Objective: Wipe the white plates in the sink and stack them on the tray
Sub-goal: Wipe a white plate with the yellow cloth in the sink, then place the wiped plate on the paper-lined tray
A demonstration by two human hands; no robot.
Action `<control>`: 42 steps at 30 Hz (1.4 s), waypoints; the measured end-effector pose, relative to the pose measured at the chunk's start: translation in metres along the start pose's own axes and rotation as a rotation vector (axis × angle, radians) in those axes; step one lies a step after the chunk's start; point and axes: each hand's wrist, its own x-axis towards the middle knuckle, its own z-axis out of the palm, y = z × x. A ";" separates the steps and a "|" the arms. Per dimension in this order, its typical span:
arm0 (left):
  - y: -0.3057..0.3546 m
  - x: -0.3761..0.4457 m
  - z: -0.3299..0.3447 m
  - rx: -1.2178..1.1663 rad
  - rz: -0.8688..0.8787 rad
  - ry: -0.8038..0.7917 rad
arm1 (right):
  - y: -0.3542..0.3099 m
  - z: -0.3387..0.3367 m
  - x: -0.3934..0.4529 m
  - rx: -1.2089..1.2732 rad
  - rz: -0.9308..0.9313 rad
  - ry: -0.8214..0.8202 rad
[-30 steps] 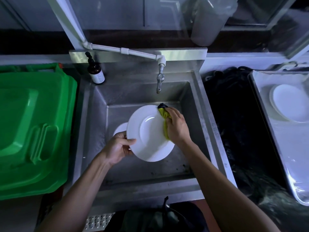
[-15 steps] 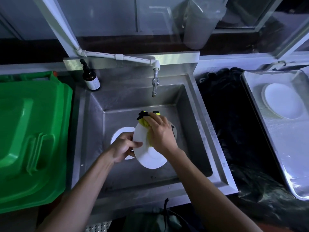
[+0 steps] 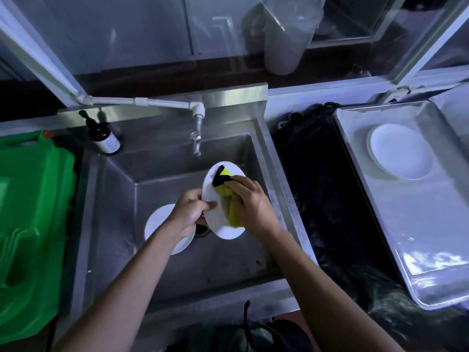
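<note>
Plates, three: one gripped by left hand, right fingers clenching cloth on it; one under the left fingers; one on tray.

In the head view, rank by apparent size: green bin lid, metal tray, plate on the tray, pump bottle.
Largest to smallest, as they appear:
1. metal tray and green bin lid: similar, and the lid is cut off by the frame, so unranked
2. plate on the tray
3. pump bottle
</note>
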 end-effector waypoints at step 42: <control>0.096 0.116 0.496 1.565 1.063 -0.176 | 0.292 -0.281 -0.163 0.139 0.595 0.563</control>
